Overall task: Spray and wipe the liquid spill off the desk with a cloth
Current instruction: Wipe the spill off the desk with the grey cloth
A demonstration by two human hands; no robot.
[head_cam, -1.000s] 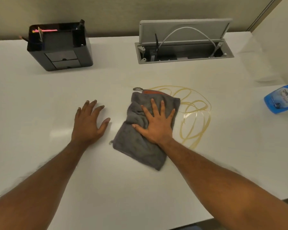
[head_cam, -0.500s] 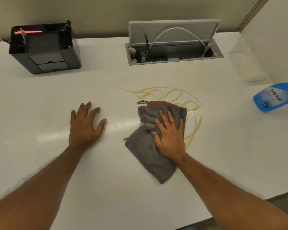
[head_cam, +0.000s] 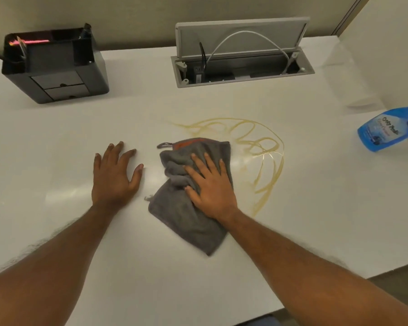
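I see black organizer [head_cam: 54,67] back-left, pens inside; open cable box [head_cam: 243,67] holds cords. Right hand [head_cam: 212,187] flat, fingers splayed, pressing cloth [head_cam: 189,220] at spill [head_cam: 264,147] edge. Left hand [head_cam: 114,175] flat on worktop [head_cam: 316,208], released. Spray bottle [head_cam: 389,130] far right; near edge bare.

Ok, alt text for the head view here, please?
A person's right hand presses a grey cloth flat on a white desk, beside looping yellowish streaks of spilled liquid. The left hand rests palm-down nearby; a blue spray bottle lies far right, a black desk organizer at the back.
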